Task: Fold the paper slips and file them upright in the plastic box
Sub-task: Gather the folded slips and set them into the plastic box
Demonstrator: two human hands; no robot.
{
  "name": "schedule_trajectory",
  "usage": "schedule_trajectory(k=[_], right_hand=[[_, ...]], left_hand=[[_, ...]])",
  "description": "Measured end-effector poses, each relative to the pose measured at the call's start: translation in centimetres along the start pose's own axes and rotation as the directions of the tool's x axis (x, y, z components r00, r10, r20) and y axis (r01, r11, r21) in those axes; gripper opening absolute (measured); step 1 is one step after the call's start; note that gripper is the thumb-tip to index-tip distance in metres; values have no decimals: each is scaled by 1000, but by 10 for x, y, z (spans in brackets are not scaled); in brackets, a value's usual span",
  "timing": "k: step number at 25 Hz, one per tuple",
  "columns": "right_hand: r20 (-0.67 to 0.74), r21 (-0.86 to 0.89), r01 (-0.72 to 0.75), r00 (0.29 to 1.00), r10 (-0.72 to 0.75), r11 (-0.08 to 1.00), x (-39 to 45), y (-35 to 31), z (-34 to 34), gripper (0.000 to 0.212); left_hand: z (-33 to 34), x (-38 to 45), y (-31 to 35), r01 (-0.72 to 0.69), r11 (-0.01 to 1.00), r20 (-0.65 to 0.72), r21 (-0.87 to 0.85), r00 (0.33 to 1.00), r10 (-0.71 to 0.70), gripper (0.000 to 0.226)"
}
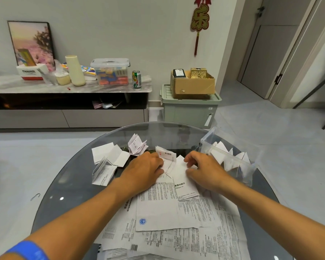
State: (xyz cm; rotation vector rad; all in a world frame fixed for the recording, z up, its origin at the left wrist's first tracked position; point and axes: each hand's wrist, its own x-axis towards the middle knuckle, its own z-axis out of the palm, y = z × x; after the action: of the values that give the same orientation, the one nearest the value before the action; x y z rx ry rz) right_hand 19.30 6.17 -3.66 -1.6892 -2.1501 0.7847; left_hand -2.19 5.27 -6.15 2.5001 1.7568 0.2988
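Fingers (190,158) of both hands curled onto one paper slip (184,177) at table centre.

Left hand (144,171) presses the slip's left part flat, fingers bent over a barcoded slip (166,154) at 12 o'clock. Right hand (204,169) pinches the slip's upper right edge, thumb beneath. Plastic box (231,156) sits at 2 o'clock, just beside the right hand, folded slips (223,147) upright inside. Loose folded slips (111,156) lie at 10 o'clock; printed sheets (167,212) spread at 6 o'clock on the glass table (73,184).
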Motion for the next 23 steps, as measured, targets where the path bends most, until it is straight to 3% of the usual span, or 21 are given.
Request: schedule_trajectory(k=[2,4,8,11,14,16,18,19,21,23], right_hand=[[58,46,2,998,-5,999,3,-2,4,42],[105,216,-51,994,29,975,6,-8,10,43],[126,624,-259,965,232,737,16,-26,9,23],[195,616,-293,956,219,731,21,-29,11,37],[87,574,-236,970,229,784,23,-34,24,3],[-7,587,-175,975,221,791,22,-39,17,18],[-57,609,-88,986,154,788,16,-44,-6,19],[-64,616,-41,993,102,787,10,-43,-20,17],[-36,599,18,999,4,800,-3,-41,-47,15],[-14,548,62,998,-65,834,-14,-34,-62,17]], left_hand=[[1,0,1,-41,999,-12,15,999,41,25],[2,-1,1,-95,995,-27,-7,995,94,26],[7,-4,-5,-89,989,-90,-122,993,78,21],[8,-5,-7,-48,982,-60,-183,997,38,17],[2,-5,-5,-9,977,-21,-215,1000,5,19],[-11,-3,4,71,935,-143,-348,981,-128,15],[-34,1,23,102,794,-299,-599,891,-341,7],[-43,4,31,92,681,-280,-726,865,-416,18],[-55,8,39,96,409,-83,-908,913,-399,33],[-59,6,45,162,210,107,-964,962,-250,34]])
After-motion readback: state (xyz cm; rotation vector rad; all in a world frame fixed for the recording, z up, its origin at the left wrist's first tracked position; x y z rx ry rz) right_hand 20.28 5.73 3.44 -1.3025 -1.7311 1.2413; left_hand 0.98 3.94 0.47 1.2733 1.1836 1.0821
